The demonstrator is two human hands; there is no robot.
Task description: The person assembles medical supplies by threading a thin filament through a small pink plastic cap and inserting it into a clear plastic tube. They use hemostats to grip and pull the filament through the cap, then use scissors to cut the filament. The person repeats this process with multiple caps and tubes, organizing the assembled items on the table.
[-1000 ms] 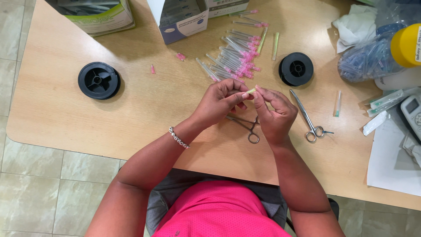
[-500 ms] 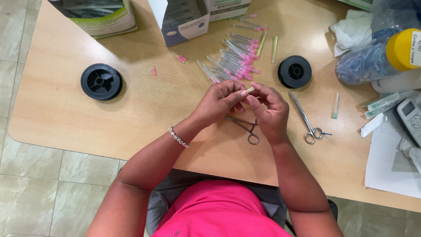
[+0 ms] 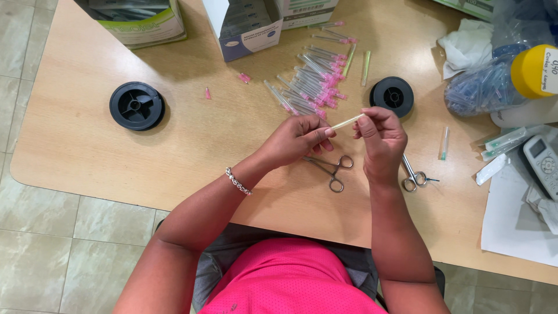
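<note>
My left hand and my right hand meet above the wooden table. Between their fingertips they pinch a thin pale yellow-green tube, each hand on one end. Just beyond the hands lies a heap of clear capped needles with pink hubs. Under the hands rest small metal forceps, and a second pair of metal scissors-like forceps lies by my right wrist.
Two black spools sit on the table, one at the left and one behind my right hand. Cardboard boxes stand at the far edge. A bag of tubes and a yellow-capped bottle crowd the right side, with papers.
Both hands have shifted slightly and drawn a little apart, so more of the thin tube shows between the fingertips.
</note>
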